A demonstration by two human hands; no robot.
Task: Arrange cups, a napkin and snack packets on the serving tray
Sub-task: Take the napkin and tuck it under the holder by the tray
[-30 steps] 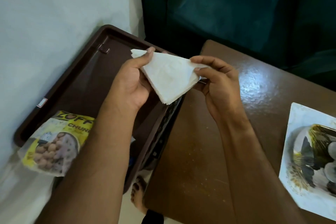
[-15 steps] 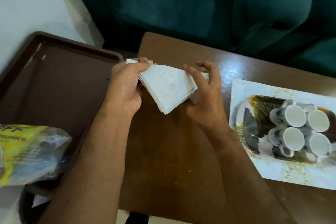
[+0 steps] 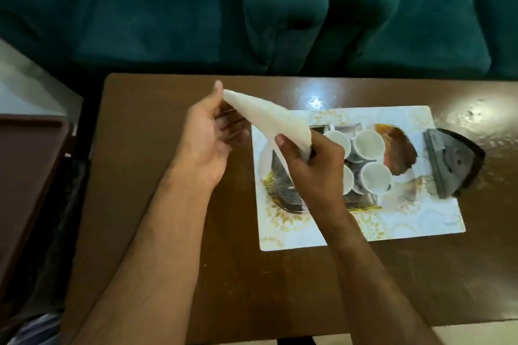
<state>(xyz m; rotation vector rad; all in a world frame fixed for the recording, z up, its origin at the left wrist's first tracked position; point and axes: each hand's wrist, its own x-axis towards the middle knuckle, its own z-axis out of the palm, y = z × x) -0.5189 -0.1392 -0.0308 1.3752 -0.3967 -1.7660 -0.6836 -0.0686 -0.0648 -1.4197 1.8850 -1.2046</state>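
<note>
A white folded napkin [image 3: 269, 117] is held between both hands above the left end of the white patterned serving tray [image 3: 400, 221]. My left hand [image 3: 207, 134] pinches its upper left corner with thumb and fingers. My right hand [image 3: 311, 168] grips its lower right end, over the tray. Several white cups [image 3: 368, 143] stand bunched together on the tray, partly hidden by my right hand. A dark packet [image 3: 451, 162] lies at the tray's right edge. A shiny wrapped item [image 3: 283, 193] shows under my right wrist.
The tray rests on a brown wooden table [image 3: 157, 204]. A large brown tray [image 3: 25, 176] stands off the table's left side. A dark green sofa [image 3: 280, 8] runs along the far edge of the table.
Both hands carried the napkin to the right, from over the brown tray to above the white tray. The view swung right, so the yellow snack packet has left the frame.
</note>
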